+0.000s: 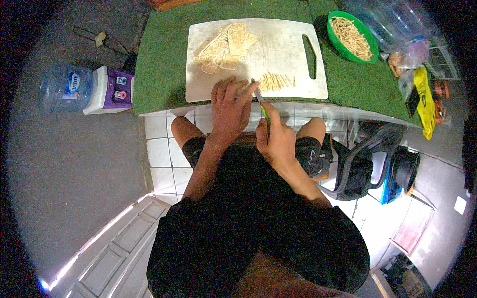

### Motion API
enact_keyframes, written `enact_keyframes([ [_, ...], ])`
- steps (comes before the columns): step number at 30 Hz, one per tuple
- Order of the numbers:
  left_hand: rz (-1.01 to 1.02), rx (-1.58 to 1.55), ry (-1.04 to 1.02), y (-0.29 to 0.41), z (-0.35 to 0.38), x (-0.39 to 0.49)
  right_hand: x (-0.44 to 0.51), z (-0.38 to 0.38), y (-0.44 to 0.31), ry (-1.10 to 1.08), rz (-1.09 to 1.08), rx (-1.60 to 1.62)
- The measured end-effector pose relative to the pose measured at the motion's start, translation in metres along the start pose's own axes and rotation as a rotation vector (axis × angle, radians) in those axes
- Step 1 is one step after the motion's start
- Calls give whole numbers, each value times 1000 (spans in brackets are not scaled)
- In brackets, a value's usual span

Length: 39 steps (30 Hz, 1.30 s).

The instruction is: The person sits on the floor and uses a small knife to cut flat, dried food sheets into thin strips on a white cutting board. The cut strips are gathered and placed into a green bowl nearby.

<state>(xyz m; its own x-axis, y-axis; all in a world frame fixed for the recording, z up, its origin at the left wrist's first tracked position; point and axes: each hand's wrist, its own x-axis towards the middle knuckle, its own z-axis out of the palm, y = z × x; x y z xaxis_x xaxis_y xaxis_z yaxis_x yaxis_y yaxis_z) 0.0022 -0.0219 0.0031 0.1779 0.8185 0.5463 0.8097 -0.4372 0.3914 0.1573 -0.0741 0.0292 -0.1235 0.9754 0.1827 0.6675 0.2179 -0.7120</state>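
My right hand [276, 136] grips a knife [258, 96] with a green handle, its blade pointing away from me over the near edge of a white cutting board [283, 48]. Close beside the blade, my left hand [230, 102] presses a pale slice against the board with bent fingers; most of that slice is hidden. Right of the blade lies a row of thin cut strips [276, 82]. Beyond my left hand, flat pale slices [227, 46], which look like tempeh, lie in an overlapping pile.
A green bowl [331, 41] of cut strips stands right of the board on a green, turf-like table cover [164, 56]. Plastic bottles [387, 22] and a yellow bag [424, 98] lie farther right. A water gallon [56, 89] and a purple-and-white dispenser [110, 89] are at left.
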Motion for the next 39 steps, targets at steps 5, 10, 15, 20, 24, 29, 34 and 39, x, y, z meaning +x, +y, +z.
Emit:
enact_keyframes([
  [5, -27, -162, 100, -3, 1, -1, -3, -2, -4, -72, 136, 7],
  [10, -9, -171, 98, -8, 0, -3, -6, 5, -2, -64, 251, 342],
  [15, 0, -166, 109, -8, 2, -3, -9, 21, -2, 10, 203, 526],
  [20, -1, -199, 129, -9, 2, -3, -9, 20, -2, -49, 249, 527],
  [24, -12, -195, 149, -8, 3, -3, -8, 19, -3, -65, 256, 521],
  [29, -9, -193, 134, -8, 2, -2, -5, 17, -6, -79, 261, 488],
  [34, -7, -185, 138, -8, 3, -2, -2, 11, -7, -89, 203, 356],
  [39, -5, -183, 139, -8, 3, -3, 2, 16, -10, -153, 226, 163],
])
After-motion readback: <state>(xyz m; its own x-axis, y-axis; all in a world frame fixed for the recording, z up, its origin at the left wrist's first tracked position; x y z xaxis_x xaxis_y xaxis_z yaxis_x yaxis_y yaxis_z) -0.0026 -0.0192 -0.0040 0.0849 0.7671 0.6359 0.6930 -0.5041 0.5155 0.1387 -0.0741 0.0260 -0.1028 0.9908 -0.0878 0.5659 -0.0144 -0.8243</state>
